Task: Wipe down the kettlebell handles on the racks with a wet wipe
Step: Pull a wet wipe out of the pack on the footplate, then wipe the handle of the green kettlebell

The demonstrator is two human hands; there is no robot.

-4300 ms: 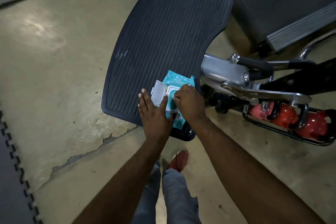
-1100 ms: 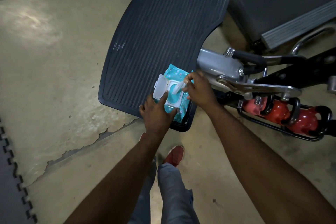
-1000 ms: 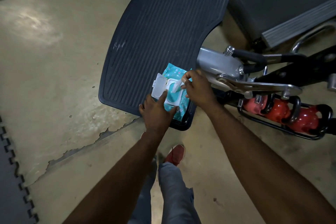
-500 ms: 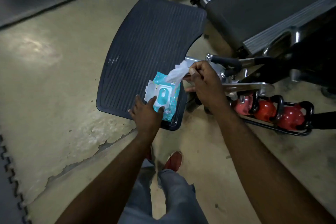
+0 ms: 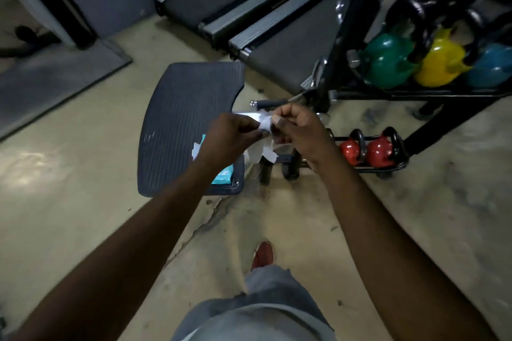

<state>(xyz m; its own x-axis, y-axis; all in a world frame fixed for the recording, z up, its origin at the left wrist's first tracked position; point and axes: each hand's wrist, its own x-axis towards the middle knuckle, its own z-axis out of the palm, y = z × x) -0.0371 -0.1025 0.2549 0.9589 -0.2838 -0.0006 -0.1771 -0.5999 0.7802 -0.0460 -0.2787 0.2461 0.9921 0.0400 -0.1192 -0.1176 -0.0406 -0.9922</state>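
Note:
A white wet wipe (image 5: 261, 144) hangs between my two hands in mid air. My left hand (image 5: 231, 141) pinches its left edge and my right hand (image 5: 299, 130) pinches its top right. Under my left hand the teal wipe pack (image 5: 224, 174) lies on a black ribbed platform (image 5: 177, 119), mostly hidden, its white lid up. Two red kettlebells (image 5: 371, 151) with black handles sit in a low rack to the right. Higher at the right, a green kettlebell (image 5: 388, 61), a yellow one (image 5: 440, 63) and a blue one (image 5: 493, 66) stand on a black rack shelf (image 5: 415, 93).
Treadmill decks (image 5: 249, 8) lie behind the platform. A grey floor mat (image 5: 50, 77) covers the floor at the left. The concrete floor (image 5: 83, 202) is cracked near my red shoe (image 5: 262, 255). A grey padded bar (image 5: 270, 103) juts from the machine above my hands.
My right hand pulled a wipe out of the pack and lifted it. My left hand left the pack and took the wipe's other edge. The view rose and the upper rack came into sight.

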